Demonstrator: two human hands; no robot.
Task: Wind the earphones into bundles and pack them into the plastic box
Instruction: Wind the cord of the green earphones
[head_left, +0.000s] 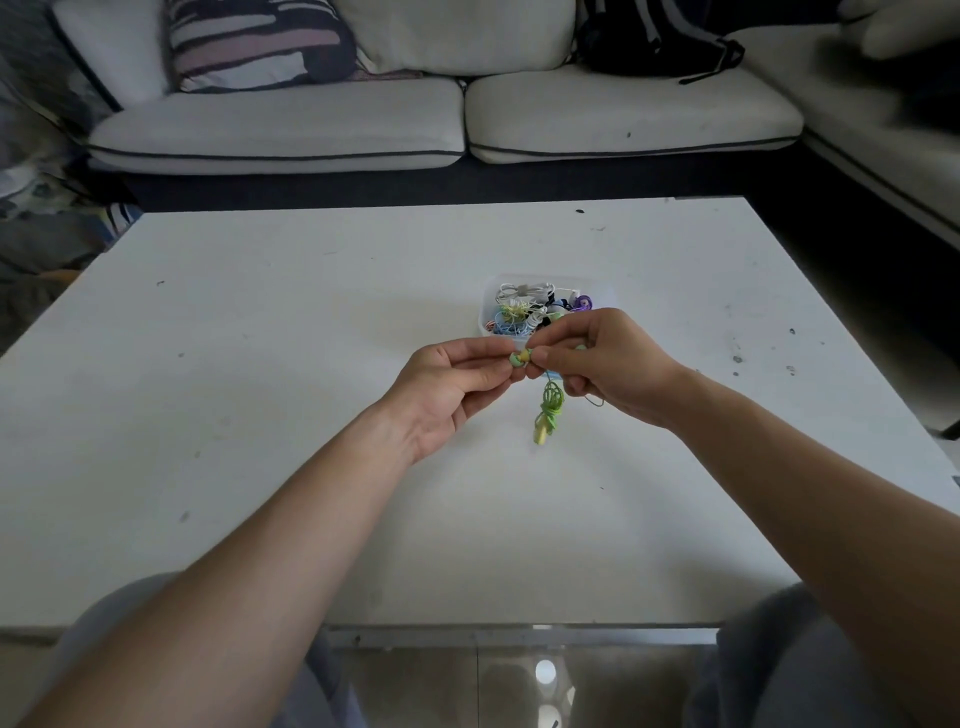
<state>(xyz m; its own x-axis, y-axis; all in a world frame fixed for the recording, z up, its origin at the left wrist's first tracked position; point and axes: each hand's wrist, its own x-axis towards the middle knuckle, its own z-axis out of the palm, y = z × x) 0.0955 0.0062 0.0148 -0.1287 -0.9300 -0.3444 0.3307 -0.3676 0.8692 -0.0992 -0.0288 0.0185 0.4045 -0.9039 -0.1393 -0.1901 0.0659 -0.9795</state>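
Note:
A green earphone (551, 402) hangs between my hands above the white table (260, 415). My left hand (452, 384) pinches its green and yellow earbud end at the fingertips. My right hand (602, 364) grips the cord beside it, and a wound green loop with a yellow plug dangles below. Just behind my hands stands the clear plastic box (488, 296), holding several bundled earphones in white, blue, yellow, black and purple. My right hand hides the box's near edge.
A white sofa (441, 119) runs behind the table, with a striped cushion (260, 41) on the left and a black bag (654, 36) on the right. My knees in grey trousers sit below the table's near edge.

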